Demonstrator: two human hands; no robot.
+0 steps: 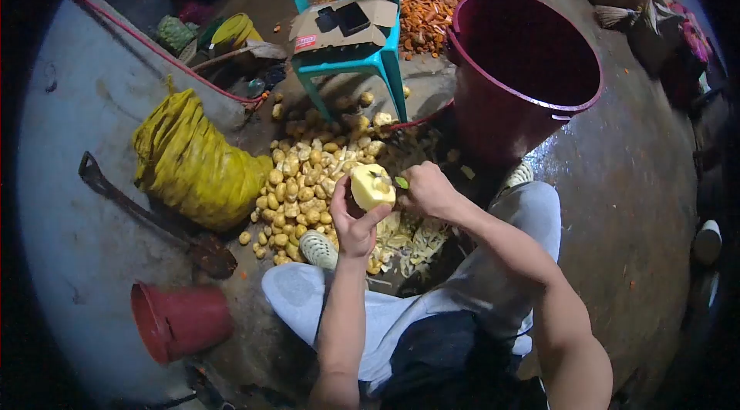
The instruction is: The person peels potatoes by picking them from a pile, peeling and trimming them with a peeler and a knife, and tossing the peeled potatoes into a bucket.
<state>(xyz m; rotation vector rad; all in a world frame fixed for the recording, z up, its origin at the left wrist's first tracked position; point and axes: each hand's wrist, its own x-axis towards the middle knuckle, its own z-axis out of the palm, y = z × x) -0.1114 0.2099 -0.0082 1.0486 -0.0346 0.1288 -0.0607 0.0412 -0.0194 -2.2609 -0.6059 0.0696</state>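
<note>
A large pale yellow peeled potato (372, 186) with some dark spots on top is held in my left hand (355, 217), its fingers wrapped round the sides. Just right of the potato, my right hand (428, 189) is closed round a small tool with a green part (401, 182) at the fingertips; most of this tool is hidden. Below and beyond my hands lies a heap of small potatoes (297, 198) on the floor. Thin peelings (420, 247) are scattered beneath my right hand, between my feet.
A tall maroon bin (501, 109) stands at front right. Ahead is a teal chair (387, 67) bearing cardboard (304, 34); orange pieces (435, 5) lie behind it. At left are a yellow sack (196, 163), a long-handled tool (135, 206) and a red bucket (193, 323).
</note>
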